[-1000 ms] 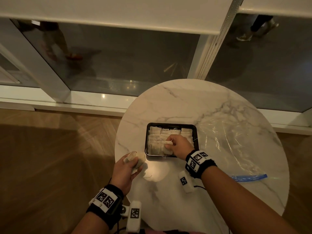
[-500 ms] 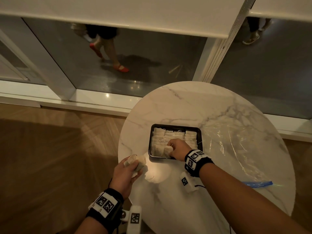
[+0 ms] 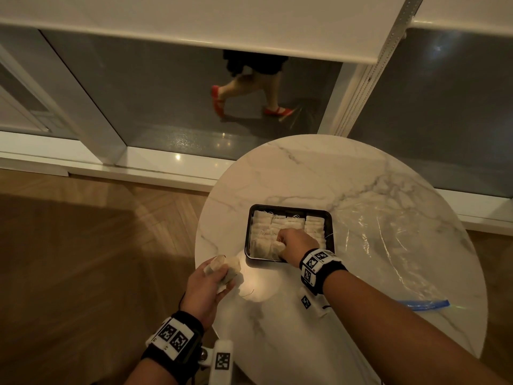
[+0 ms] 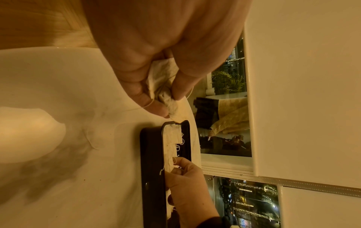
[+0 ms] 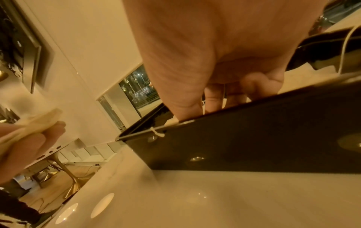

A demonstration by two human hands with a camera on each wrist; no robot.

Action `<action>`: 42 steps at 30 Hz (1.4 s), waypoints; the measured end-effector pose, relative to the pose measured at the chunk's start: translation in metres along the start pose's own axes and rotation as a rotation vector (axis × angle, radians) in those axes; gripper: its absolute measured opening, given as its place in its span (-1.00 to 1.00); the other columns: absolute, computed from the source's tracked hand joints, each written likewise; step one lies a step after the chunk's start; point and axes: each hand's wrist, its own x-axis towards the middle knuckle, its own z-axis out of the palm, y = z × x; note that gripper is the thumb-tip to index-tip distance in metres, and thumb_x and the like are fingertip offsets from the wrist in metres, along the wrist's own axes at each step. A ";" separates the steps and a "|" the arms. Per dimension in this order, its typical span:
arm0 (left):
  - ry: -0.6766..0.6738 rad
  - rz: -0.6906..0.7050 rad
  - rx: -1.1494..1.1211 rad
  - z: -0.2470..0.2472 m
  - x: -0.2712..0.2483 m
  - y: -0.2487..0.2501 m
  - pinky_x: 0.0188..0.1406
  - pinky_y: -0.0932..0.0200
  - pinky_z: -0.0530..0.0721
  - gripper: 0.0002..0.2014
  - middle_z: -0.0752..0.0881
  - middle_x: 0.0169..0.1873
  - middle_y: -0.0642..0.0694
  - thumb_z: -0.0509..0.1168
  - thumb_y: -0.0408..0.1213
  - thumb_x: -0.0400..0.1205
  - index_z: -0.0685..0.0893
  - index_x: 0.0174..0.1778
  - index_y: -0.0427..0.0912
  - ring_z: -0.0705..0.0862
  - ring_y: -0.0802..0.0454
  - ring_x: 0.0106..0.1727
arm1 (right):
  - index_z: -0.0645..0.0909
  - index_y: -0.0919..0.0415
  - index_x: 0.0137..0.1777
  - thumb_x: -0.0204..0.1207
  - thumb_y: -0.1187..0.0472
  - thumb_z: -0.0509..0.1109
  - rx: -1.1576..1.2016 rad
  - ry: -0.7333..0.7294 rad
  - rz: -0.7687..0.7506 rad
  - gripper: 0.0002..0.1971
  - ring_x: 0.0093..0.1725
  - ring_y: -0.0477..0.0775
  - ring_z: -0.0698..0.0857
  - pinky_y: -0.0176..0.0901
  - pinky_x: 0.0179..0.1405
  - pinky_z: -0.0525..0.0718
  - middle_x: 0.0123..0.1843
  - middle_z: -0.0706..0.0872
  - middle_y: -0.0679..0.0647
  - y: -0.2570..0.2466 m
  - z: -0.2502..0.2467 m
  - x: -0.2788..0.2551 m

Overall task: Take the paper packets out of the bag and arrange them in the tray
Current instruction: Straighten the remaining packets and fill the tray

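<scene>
A black tray [image 3: 290, 208] sits on the round marble table and holds rows of pale paper packets [image 3: 313, 226]. My right hand [image 3: 283, 244] is inside the tray's near middle, fingers curled on one packet [image 3: 277, 249] that it sets down at the front row. In the right wrist view its fingers [image 5: 213, 101] dip behind the tray wall [image 5: 254, 138]. My left hand [image 3: 219, 270] hovers left of the tray at the table edge, gripping a small bunch of packets [image 3: 231, 269], crumpled between thumb and fingers [image 4: 166, 86]. The clear bag [image 3: 388, 245] lies flat to the right.
The bag's blue zip strip [image 3: 424, 304] lies near my right forearm. The marble table [image 3: 305, 173] stands against a low window sill; wooden floor lies to the left. A person in red shoes [image 3: 277, 111] walks past outside the glass.
My right hand has shifted slightly toward the tray's near edge with its packet. The left hand keeps its bunch in place. The passer-by outside has walked to the right.
</scene>
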 end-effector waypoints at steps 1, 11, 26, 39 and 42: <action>0.001 0.001 0.006 0.001 0.000 0.000 -0.33 0.22 0.79 -0.80 0.77 0.04 -0.24 0.28 -0.48 0.72 0.66 0.19 -0.17 0.87 0.04 -0.22 | 0.64 -0.06 0.09 0.45 0.22 0.44 -0.018 0.008 0.001 -0.76 0.04 0.10 0.70 -0.13 -0.12 0.57 0.09 0.72 -0.02 0.000 0.001 0.000; 0.026 0.002 0.025 -0.001 0.001 0.000 -0.26 0.18 0.79 -0.80 0.79 0.03 -0.22 0.29 -0.47 0.72 0.67 0.22 -0.17 0.85 0.02 -0.13 | 0.58 -0.09 0.14 0.38 0.12 0.50 0.067 0.111 0.050 -0.67 0.15 0.07 0.65 -0.11 -0.05 0.63 0.21 0.62 -0.03 0.001 0.005 -0.005; 0.034 -0.006 0.029 0.001 -0.001 0.002 -0.06 0.07 0.75 -0.78 0.77 0.09 -0.23 0.30 -0.46 0.72 0.65 0.25 -0.17 0.79 -0.08 0.04 | 0.74 -0.06 0.13 0.66 -0.14 0.15 0.065 0.088 -0.162 -0.65 0.24 -0.02 0.47 0.03 0.17 0.61 0.14 0.67 -0.14 -0.017 0.019 -0.021; -0.049 -0.008 0.024 0.009 -0.003 0.003 -0.13 0.09 0.81 -0.75 0.76 0.16 -0.32 0.25 -0.39 0.75 0.64 0.34 -0.24 0.79 -0.11 0.08 | 0.71 -0.05 0.14 0.64 -0.01 0.29 0.362 0.194 -0.134 -0.79 0.17 -0.10 0.55 -0.08 0.20 0.58 0.12 0.70 -0.15 -0.023 0.010 -0.045; -0.108 -0.001 0.017 0.017 -0.005 0.004 -0.21 0.10 0.81 -0.77 0.76 0.16 -0.29 0.22 -0.37 0.77 0.64 0.32 -0.19 0.82 -0.08 0.01 | 0.76 0.09 0.05 0.67 0.05 0.36 0.798 0.164 -0.166 -0.81 -0.09 -0.24 0.68 -0.33 -0.04 0.62 -0.07 0.76 -0.12 -0.036 -0.005 -0.066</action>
